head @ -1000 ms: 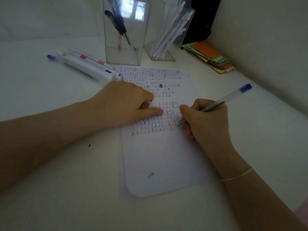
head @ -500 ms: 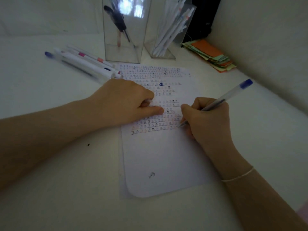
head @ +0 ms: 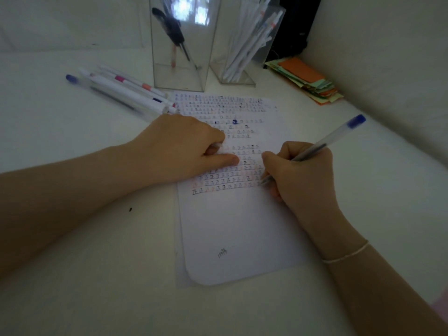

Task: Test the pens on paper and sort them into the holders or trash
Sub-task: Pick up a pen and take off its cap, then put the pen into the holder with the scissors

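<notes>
A white paper sheet (head: 232,226) lies in the middle of the table, its upper half filled with rows of small test marks. My right hand (head: 303,180) grips a clear pen with a blue end (head: 339,134), tip on the paper at the right end of the lower rows. My left hand (head: 179,149) rests on the sheet with its fingers curled and thumb stretched along the paper. I cannot see whether it holds anything. Several white pens and one clear blue-ended pen (head: 121,93) lie at the left.
Two clear holders stand at the back: the left holder (head: 181,76) has a dark pen or two, the right holder (head: 242,73) has several white pens. A stack of coloured paper slips (head: 308,78) lies at the back right by the wall.
The pen tip has moved slightly on the paper as my right hand writes. My left hand stays put on the sheet.
</notes>
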Tool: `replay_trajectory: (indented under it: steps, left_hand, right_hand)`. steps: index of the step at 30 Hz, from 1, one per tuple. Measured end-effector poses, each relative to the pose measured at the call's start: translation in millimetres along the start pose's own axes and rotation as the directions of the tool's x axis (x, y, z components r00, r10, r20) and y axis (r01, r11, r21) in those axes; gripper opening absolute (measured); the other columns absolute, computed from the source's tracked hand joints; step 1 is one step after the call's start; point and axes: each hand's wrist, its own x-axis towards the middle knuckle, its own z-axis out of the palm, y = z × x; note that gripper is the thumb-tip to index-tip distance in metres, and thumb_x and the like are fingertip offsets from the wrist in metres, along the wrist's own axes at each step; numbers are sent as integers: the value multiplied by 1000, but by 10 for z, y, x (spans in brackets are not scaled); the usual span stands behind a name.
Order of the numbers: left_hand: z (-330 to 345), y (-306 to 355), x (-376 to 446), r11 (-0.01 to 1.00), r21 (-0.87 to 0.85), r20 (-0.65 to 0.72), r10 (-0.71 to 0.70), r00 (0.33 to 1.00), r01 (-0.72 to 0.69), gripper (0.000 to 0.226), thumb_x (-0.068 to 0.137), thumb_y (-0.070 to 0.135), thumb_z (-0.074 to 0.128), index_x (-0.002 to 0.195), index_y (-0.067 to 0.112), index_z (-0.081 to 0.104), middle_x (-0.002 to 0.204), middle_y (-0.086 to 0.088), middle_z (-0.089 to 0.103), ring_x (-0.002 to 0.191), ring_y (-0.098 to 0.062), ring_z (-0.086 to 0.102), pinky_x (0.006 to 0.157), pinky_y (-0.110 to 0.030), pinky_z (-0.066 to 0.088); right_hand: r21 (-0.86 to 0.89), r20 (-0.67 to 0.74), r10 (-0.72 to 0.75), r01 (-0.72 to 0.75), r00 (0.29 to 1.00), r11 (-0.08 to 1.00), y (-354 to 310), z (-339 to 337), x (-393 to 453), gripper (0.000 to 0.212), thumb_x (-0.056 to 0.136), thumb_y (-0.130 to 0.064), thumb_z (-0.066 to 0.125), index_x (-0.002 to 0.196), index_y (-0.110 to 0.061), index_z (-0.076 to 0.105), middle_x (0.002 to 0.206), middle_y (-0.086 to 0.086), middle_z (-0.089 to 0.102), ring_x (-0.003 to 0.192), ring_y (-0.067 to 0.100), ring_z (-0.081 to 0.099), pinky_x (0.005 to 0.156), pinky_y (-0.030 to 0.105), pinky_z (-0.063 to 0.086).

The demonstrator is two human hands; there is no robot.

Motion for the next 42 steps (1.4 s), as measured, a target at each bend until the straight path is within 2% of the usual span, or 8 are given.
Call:
replay_trajectory:
  steps: [5, 8, 12, 15, 20, 32, 38, 42]
  left_hand:
    - [-5, 25, -22, 998, -59, -84, 28, 996, -33, 40, 83, 62, 40, 70, 25, 35, 55, 13, 40, 48, -1, 39, 47, -22, 24]
    - [-29, 35, -29, 975, -216, -117, 28, 993, -53, 28, 91, 48, 36, 80, 22, 39, 59, 13, 40, 50, -4, 42, 48, -22, 27]
    - [-58, 50, -21, 867, -491, -78, 51, 996, -83, 25, 88, 33, 26, 83, 17, 45, 72, 7, 46, 63, -9, 44, 59, -25, 37]
    - [-36, 42, -15, 844, -531, -26, 73, 997, -76, 17, 93, 22, 32, 86, 17, 47, 74, 12, 43, 67, -4, 43, 63, -14, 33]
    - [-2, 25, -9, 847, -528, 13, 81, 997, -62, 12, 96, 19, 38, 88, 22, 47, 76, 14, 46, 69, -2, 46, 64, -11, 34]
    - [-10, 56, -4, 881, -444, -17, 176, 984, -165, 16, 95, 29, 35, 84, 21, 44, 75, 13, 43, 68, -4, 44, 63, -15, 34]
    - [-29, 66, -3, 840, -535, 20, 117, 993, -88, 22, 92, 29, 40, 84, 12, 50, 71, 10, 45, 66, -3, 45, 62, -12, 34]
    - [-93, 82, 24, 728, -681, 98, -10, 995, 74, 22, 91, 30, 38, 84, 19, 55, 65, 17, 52, 59, 1, 47, 58, -13, 34]
  right_hand:
    - [-12, -16, 2, -2, 1000, 1000, 36, -4, 26, 32, 78, -4, 63, 64, 17, 44, 58, 34, 52, 44, 20, 39, 43, 22, 32]
    - [300, 40, 88, -96, 995, 949, -11, -98, 50, 32, 79, -12, 71, 58, 2, 53, 51, 16, 56, 34, 13, 38, 37, 18, 32]
    - [766, 248, 167, -299, 954, 569, -122, -159, 83, 13, 74, -16, 64, 66, -10, 71, 76, 9, 71, 68, 19, 70, 61, 25, 57]
    - [810, 383, 153, -411, 911, 418, -159, -140, 75, 23, 76, -18, 54, 79, -1, 70, 85, 15, 73, 80, 27, 72, 69, 32, 59]
    - [765, 314, 152, -345, 937, 544, -125, -81, 85, 28, 88, 0, 45, 64, -6, 60, 59, 10, 66, 50, 19, 65, 55, 26, 56]
    - [570, 355, 15, -230, 935, 789, -87, -76, 40, 9, 66, -16, 68, 73, -10, 69, 80, 12, 73, 67, 21, 71, 64, 23, 56]
    - [628, 470, 41, -367, 881, 687, -117, -98, 48, 43, 82, -38, 48, 79, -3, 74, 88, 19, 72, 78, 31, 71, 68, 32, 58]
    - [514, 339, -91, -104, 936, 851, -58, -14, 14, 30, 98, -18, 42, 86, 0, 64, 64, 13, 62, 51, 26, 58, 51, 30, 50]
